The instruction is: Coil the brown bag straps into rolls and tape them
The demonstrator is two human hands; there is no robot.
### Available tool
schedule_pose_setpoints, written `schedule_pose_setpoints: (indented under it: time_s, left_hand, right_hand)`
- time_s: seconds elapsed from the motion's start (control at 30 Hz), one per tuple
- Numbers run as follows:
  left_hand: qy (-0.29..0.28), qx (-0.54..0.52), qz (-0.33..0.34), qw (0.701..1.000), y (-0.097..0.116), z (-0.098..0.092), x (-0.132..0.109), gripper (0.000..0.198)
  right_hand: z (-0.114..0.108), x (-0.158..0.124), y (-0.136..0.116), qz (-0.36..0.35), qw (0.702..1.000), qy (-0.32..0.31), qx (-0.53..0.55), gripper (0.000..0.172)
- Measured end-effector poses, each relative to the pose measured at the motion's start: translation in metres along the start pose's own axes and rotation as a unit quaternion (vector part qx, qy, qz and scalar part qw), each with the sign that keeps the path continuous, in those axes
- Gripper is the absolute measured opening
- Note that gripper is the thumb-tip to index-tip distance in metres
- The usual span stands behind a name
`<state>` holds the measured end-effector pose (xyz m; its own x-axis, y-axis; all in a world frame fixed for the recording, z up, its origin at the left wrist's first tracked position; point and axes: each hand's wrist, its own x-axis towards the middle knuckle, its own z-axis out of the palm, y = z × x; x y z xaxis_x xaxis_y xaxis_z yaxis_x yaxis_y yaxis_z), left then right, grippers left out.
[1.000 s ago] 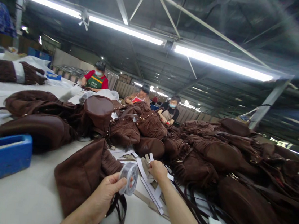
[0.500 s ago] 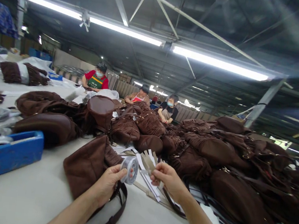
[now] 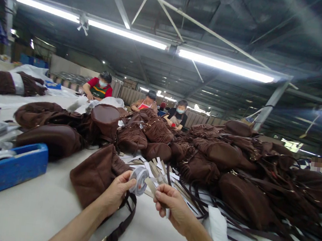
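Observation:
Between its thumb and fingers, my left hand (image 3: pixel 118 190) grips a clear roll of tape (image 3: pixel 139 181). Just right of the roll, my right hand (image 3: pixel 170 204) pinches a thin beige strip (image 3: pixel 150 185), whose far end points at the roll. A brown bag (image 3: pixel 92 174) lies on the white table (image 3: pixel 42 203) behind and left of my left hand, with its dark strap (image 3: pixel 123 227) hanging below that wrist. Beyond my right hand, loose white and beige strips (image 3: pixel 159 168) are spread out in front of the piled bags.
A blue tape dispenser (image 3: pixel 8 170) stands at the left. A large heap of brown bags (image 3: pixel 227 156) spans the middle and right. White paper (image 3: pixel 218 227) and dark straps lie at the right. Several people (image 3: pixel 99 87) are at the far side.
The view has shifted slightly to the right. My right hand has come down and nearer, and the beige strip now shows between it and the roll. My left hand still holds the roll.

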<state>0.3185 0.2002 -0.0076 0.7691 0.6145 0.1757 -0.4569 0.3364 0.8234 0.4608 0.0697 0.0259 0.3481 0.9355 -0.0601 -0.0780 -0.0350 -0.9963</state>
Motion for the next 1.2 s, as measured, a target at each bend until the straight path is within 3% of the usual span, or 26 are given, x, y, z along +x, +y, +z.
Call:
schedule_pose_setpoints:
  time_s: [0.43, 0.73, 0.9, 1.03, 1.2]
  left_hand:
    - [-0.048, 0.051, 0.003, 0.998, 0.0, 0.001, -0.003, 0.029]
    - [-0.068, 0.218, 0.05, 0.972, -0.012, 0.006, -0.007, 0.019]
    - [-0.029, 0.279, 0.083, 0.956, -0.014, 0.002, -0.007, 0.018]
    - [-0.002, 0.334, 0.109, 0.936, -0.01, 0.007, -0.01, 0.017]
    - [0.025, 0.383, 0.103, 0.918, -0.004, 0.01, -0.013, 0.021]
  right_hand:
    - [0.008, 0.011, -0.003, -0.015, 0.995, 0.047, -0.082, 0.022]
    - [0.023, 0.012, 0.031, 0.086, 0.988, 0.124, 0.009, 0.029]
    - [0.025, 0.014, 0.042, 0.109, 0.98, 0.159, 0.059, 0.034]
    - [0.029, 0.015, 0.047, 0.078, 0.975, 0.146, 0.147, 0.038]
    - [0.026, 0.009, 0.045, 0.077, 0.958, 0.028, 0.275, 0.032]
